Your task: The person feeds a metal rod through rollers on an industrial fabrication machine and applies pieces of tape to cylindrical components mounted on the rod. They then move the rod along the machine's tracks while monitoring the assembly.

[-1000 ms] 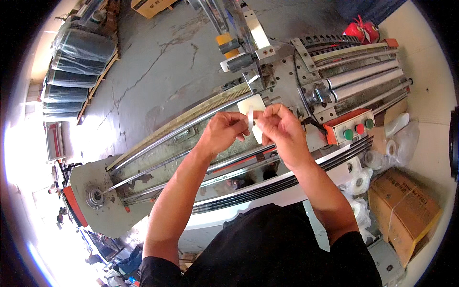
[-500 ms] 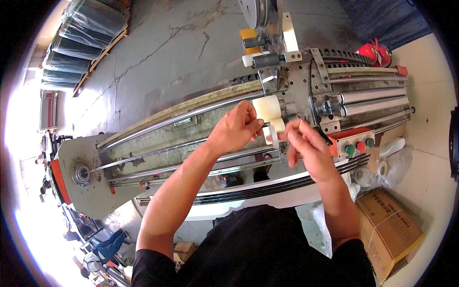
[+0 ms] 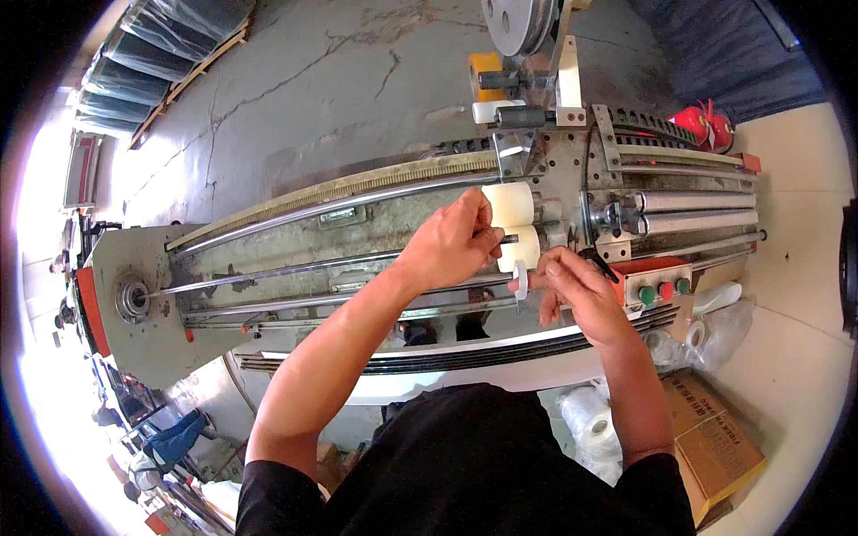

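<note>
My left hand is closed around a long thin metal rod, close to its free end, whose dark tip sticks out past my fingers. My right hand has its index finger stretched toward a narrow white ring, apparently through its hole; the other fingers are loosely curled. The ring stands just below the rod's tip, seen nearly edge-on. Behind the tip sit two cream rollers, an upper one and a lower one, on the machine's carriage.
The rod's far end enters a round flange at the left. A control box with green and red buttons lies right of my right hand. A cardboard box and plastic-wrapped rolls stand lower right; red fire extinguishers are far right.
The white ring has moved down from beside the rod's tip with my right hand. My left hand stays on the rod. The whole view has shifted slightly.
</note>
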